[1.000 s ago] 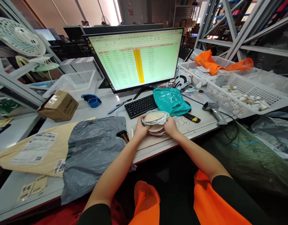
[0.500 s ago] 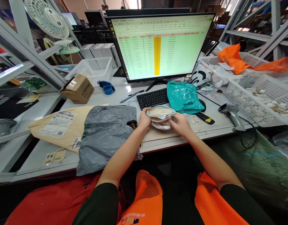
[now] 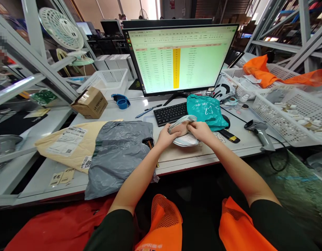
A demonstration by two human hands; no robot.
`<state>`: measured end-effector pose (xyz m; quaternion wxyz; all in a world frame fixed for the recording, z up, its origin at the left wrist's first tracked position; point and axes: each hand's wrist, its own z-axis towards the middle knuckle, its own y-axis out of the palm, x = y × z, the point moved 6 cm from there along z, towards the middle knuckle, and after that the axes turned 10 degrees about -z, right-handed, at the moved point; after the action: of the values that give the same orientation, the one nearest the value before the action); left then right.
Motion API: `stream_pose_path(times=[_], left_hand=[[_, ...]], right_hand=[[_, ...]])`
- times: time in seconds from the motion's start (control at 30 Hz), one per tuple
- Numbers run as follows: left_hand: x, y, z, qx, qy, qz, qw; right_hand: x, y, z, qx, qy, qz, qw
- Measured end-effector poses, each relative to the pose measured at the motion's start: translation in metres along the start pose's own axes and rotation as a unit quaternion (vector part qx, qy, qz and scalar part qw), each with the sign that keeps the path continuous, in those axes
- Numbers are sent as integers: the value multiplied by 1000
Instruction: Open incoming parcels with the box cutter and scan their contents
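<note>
My left hand (image 3: 167,136) is closed on the left side of a soft round item (image 3: 181,128), beige in the middle with a whitish, pale-blue edge. Its exact kind does not show. The fingers of my right hand (image 3: 200,132) pinch its right side, so the item is bent and tilted upward between both hands. Beneath it, a flat white rounded layer (image 3: 186,140) shows just above the desk; whether the two are joined I cannot tell. A teal plastic bag (image 3: 206,111) lies just beyond my right hand, partly over the black keyboard (image 3: 170,113).
Left of my hands lie a grey plastic mailer (image 3: 119,153) and a yellow padded envelope (image 3: 64,141). A small cardboard box (image 3: 90,103) stands behind them. A barcode scanner (image 3: 260,134), a black cutter (image 3: 230,136) and white baskets (image 3: 289,122) are at right. The monitor (image 3: 180,59) stands behind.
The round item was held nearly flat; now it is tipped up and bent, with more of its beige middle showing. Both hands have shifted slightly. The camera view has tilted up a little.
</note>
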<state>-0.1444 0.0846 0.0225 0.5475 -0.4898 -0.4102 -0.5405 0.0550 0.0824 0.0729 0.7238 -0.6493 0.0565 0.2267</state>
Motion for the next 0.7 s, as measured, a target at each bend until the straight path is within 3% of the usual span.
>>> stream_pose_path(times=[0.13, 0.23, 0.33, 0.43, 0.53, 0.6, 0.7], left_hand=[[8, -4, -1, 33, 88, 64, 994], [10, -3, -4, 50, 123, 109, 985], [16, 6, -8, 29, 150, 154, 976], [32, 20, -15, -70, 173, 167, 968], [54, 32, -28, -200, 153, 104, 962], [65, 37, -37, -263, 92, 42, 959], [74, 44, -49, -289, 22, -48, 956]], right_hand=[[2, 3, -43, 20, -133, 91, 987], [1, 6, -78, 65, -247, 57, 965], [-5, 9, -96, 89, -301, 13, 949], [-11, -8, -101, 173, -297, 34, 939], [-9, -32, -101, 266, -240, 70, 931], [-5, -41, -99, 270, -207, 123, 932], [1, -41, -91, 205, -167, 216, 940]])
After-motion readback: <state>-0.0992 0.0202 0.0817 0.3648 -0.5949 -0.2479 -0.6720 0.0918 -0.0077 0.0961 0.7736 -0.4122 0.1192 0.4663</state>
